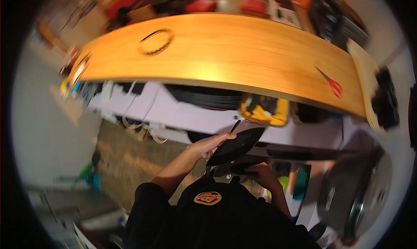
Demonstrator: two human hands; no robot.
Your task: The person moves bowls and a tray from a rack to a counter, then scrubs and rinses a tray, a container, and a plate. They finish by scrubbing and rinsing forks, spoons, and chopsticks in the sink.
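In the head view, my left hand (215, 144) is closed on the rim of a black, shallow plate (238, 147), which is held tilted in front of my chest. A thin dark stick-like piece (235, 126) shows just beyond the fingers; what it belongs to I cannot make out. Lower and to the right, my right hand (263, 173) grips the edge of a second dark, flat plate-like thing (243, 167), partly hidden behind the first. Its fingers are dim and partly blurred.
A wooden shelf (217, 49) spans the view, bearing a dark ring-shaped loop (156, 42) and red-handled scissors (333, 86). Below it sit a yellow container (265, 111) and a white counter (208, 117). To the right stands a large metal pot (352, 192).
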